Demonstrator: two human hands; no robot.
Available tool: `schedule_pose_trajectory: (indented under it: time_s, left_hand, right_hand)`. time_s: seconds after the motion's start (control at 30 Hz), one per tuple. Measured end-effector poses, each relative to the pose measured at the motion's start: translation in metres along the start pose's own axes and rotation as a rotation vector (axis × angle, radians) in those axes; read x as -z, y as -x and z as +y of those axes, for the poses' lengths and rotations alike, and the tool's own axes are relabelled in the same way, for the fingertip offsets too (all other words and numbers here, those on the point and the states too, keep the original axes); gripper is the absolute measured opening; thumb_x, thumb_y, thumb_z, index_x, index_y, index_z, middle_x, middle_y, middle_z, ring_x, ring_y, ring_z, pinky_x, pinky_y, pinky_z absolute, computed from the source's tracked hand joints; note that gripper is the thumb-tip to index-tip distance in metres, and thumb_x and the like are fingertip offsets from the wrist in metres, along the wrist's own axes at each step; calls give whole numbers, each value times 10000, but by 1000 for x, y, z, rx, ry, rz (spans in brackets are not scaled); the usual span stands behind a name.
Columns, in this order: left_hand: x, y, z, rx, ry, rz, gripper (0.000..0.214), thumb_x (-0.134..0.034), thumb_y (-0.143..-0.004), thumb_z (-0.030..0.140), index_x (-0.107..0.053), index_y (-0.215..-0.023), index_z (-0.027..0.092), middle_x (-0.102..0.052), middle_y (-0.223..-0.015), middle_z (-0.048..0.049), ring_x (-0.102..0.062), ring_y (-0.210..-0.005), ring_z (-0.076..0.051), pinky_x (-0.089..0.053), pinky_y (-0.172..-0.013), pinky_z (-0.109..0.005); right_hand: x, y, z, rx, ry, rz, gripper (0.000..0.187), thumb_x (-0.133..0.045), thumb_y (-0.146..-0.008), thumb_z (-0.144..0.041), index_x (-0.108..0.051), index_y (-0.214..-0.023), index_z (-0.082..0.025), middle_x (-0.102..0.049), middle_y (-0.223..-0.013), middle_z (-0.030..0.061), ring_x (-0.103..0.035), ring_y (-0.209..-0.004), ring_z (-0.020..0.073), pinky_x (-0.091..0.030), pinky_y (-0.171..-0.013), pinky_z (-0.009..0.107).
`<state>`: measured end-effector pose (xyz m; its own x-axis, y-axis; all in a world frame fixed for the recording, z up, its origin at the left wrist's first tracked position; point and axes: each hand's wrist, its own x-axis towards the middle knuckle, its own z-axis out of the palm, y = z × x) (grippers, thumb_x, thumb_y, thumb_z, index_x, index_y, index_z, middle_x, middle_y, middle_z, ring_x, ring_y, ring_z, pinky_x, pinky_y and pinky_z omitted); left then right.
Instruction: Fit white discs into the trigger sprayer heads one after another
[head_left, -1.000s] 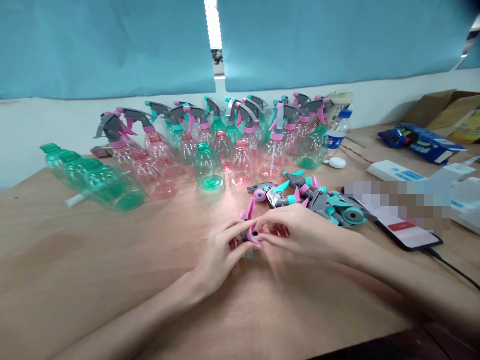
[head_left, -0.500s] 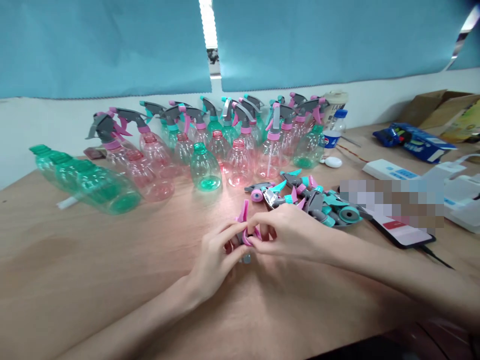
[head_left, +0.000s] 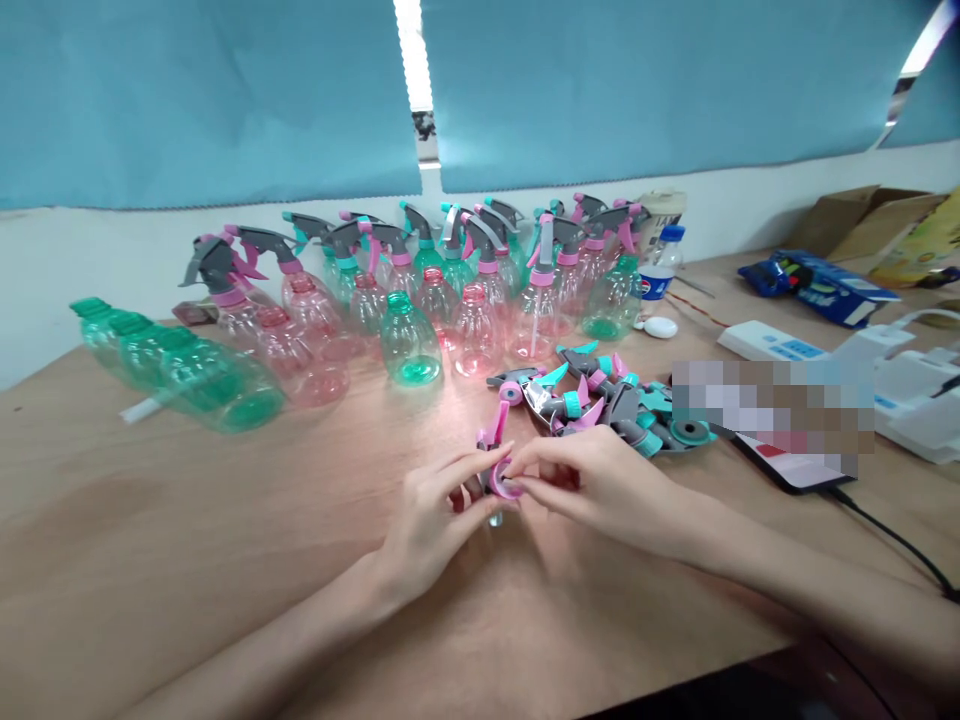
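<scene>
A grey and pink trigger spray head (head_left: 493, 440) is gripped in my left hand (head_left: 435, 510), its pink ring collar turned toward the right. My right hand (head_left: 600, 485) has thumb and forefinger pinched at the collar's opening, where a small dark spot shows; what the fingertips hold there is too small to make out. Just beyond my right hand lies a heap of loose spray heads (head_left: 630, 410) in grey with teal or pink parts. Standing behind my hands are an uncapped green bottle (head_left: 411, 340) and an uncapped pink bottle (head_left: 475, 335).
Several bottles with spray heads (head_left: 540, 290) stand in rows by the wall. Green bottles (head_left: 202, 375) lean in a line at left. To the right are a phone (head_left: 795, 465), a power strip (head_left: 780, 342), a Pepsi bottle (head_left: 660, 265) and a blue package (head_left: 840, 285).
My right fingertips have drawn back slightly to the right at the collar, whose pink ring now shows more fully. My left hand keeps its hold, and the view has shifted slightly.
</scene>
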<state>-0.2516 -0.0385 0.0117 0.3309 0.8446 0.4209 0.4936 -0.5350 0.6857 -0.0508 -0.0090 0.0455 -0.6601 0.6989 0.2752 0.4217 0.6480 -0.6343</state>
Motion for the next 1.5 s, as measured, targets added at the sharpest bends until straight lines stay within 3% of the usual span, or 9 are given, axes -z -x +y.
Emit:
schedule_pose_trajectory:
  time_s: [0.27, 0.37, 0.47, 0.6, 0.77, 0.93, 1.07, 1.23, 1.5]
  left_hand:
    - [0, 2, 2, -57, -135, -37, 343, -646, -818, 213, -593, -1157, 199, -625, -800, -1, -509, -538, -73, -451, -494, -178]
    - [2, 3, 5, -171, -240, -61, 379, -638, -794, 178, -577, -1168, 188, -648, -885, -34, -577, -633, -104, -498, -568, -205]
    - [5, -2, 9, -313, -304, -49, 369, -612, -791, 150, -575, -1157, 180, -666, -944, -57, -611, -788, -154, -526, -690, -260]
    - [8, -29, 15, -415, -420, -39, 355, -593, -799, 117, -575, -1148, 175, -681, -953, -57, -575, -854, -186, -512, -748, -314]
    - [-5, -85, 21, -557, -645, -113, 353, -532, -839, 136, -563, -1191, 150, -689, -977, -58, -539, -901, -207, -460, -802, -337]
    - [-27, -137, 27, -522, -853, -251, 352, -508, -832, 128, -582, -1171, 184, -675, -1086, -60, -533, -988, -236, -375, -860, -387]
    - [-35, -155, 25, -460, -902, -417, 375, -514, -810, 113, -600, -1163, 206, -676, -1089, -58, -538, -1015, -238, -335, -911, -403]
    - [-32, -155, 30, -375, -821, -534, 529, -447, -771, 9, -549, -1232, 248, -650, -1151, -40, -553, -1030, -221, -371, -876, -383]
    - [-33, -123, 48, -353, -560, -392, 274, -382, -927, 148, -594, -1098, 176, -612, -1043, -77, -561, -958, -192, -454, -792, -316]
  right_hand:
    - [9, 11, 5, 5, 117, 64, 116, -547, -878, -258, -654, -890, -215, -588, -594, -47, -488, -514, 80, -333, -511, 202]
    - [26, 28, 6, -53, 68, 97, 130, -543, -884, -309, -625, -938, -224, -567, -593, -46, -497, -509, 87, -369, -499, 203]
    - [45, 50, 10, -163, -51, 223, 311, -574, -859, -366, -510, -1135, -238, -609, -709, -22, -565, -572, 117, -448, -501, 214]
    - [68, 76, 22, -290, -82, 433, 424, -623, -809, -438, -477, -1169, -270, -624, -794, 17, -603, -685, 168, -498, -529, 253]
    - [90, 99, 33, -332, -74, 512, 382, -625, -793, -469, -498, -1115, -308, -619, -827, 30, -606, -697, 196, -519, -515, 284]
    - [110, 116, 29, -325, 53, 480, 293, -602, -802, -492, -571, -1024, -303, -651, -938, 35, -643, -774, 211, -549, -562, 297]
    - [117, 127, 29, -377, 141, 354, 278, -570, -826, -502, -605, -983, -274, -662, -940, 34, -637, -707, 183, -527, -547, 273]
    - [111, 127, 44, -357, 176, 146, 268, -531, -862, -463, -601, -1001, -245, -646, -989, 43, -624, -752, 168, -512, -610, 275]
    - [82, 105, 54, -240, 377, 107, 183, -482, -904, -301, -594, -1034, -238, -621, -909, 24, -600, -707, 148, -469, -618, 275]
